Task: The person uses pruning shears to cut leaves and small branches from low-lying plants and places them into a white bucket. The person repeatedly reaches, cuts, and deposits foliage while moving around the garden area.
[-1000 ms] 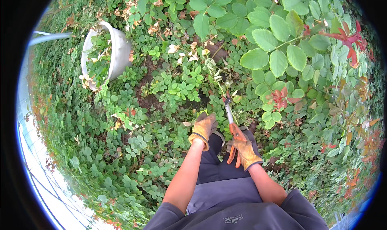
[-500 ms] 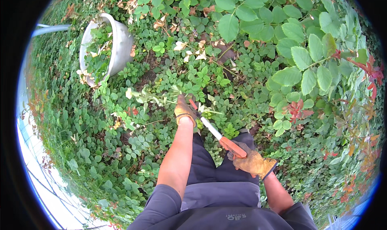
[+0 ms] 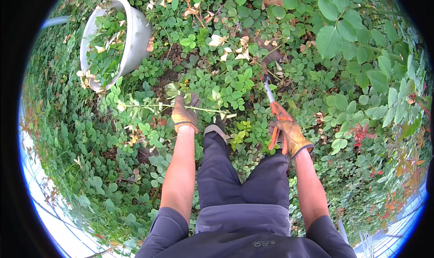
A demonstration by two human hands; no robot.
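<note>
In my left hand [image 3: 185, 112], which wears a tan work glove, is a cut leafy stem [image 3: 205, 109]. The stem lies crosswise, its bare end pointing right and its wilted pale leaves to the left. My right hand [image 3: 290, 133], gloved as well, is wrapped round the orange handles of a long-reach pruner [image 3: 280, 111]. Its grey shaft runs up and away, and the small cutting head [image 3: 266, 78] is among low leaves beside a brown stalk. Whether the blades touch that stalk I cannot tell.
A whitish bucket [image 3: 135, 39] lies tilted at the far left, with cut leaves and stems inside. Low green plants [image 3: 108, 167] cover the ground around my legs. Taller leafy branches [image 3: 348, 27] lean in from the right. Dry pale leaves [image 3: 218, 40] lie ahead.
My right hand has swung the pruner up and away to the right, off the stem. My left hand has shifted left with the stem. The view has moved slightly.
</note>
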